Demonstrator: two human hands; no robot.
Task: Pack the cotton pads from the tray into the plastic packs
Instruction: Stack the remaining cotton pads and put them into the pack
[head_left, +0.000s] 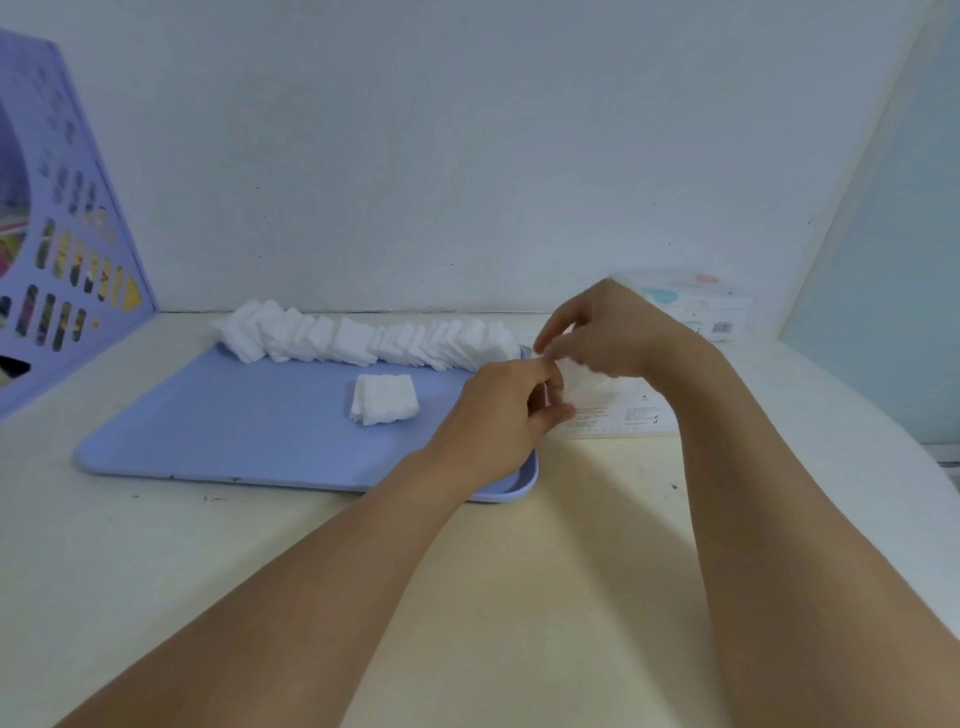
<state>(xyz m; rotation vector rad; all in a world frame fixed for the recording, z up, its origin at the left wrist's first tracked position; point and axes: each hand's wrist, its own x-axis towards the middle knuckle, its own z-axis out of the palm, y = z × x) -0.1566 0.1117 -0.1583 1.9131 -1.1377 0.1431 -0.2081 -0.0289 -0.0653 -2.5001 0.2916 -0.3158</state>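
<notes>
A blue tray (234, 431) lies on the cream table. Along its far edge leans a long row of white cotton pads (363, 340), and a small stack of pads (384, 399) lies near the tray's middle. Just right of the tray lies a clear plastic pack (613, 410) with printed text. My left hand (506, 410) and my right hand (602, 332) meet over the tray's right edge, and both pinch the pack's open end between fingertips. The pack's mouth is partly hidden behind my fingers.
A purple perforated file holder (57, 260) stands at the far left against the wall. A full pack of pads (696, 306) rests at the back right near a frosted panel (883, 291). The table edge curves away on the right.
</notes>
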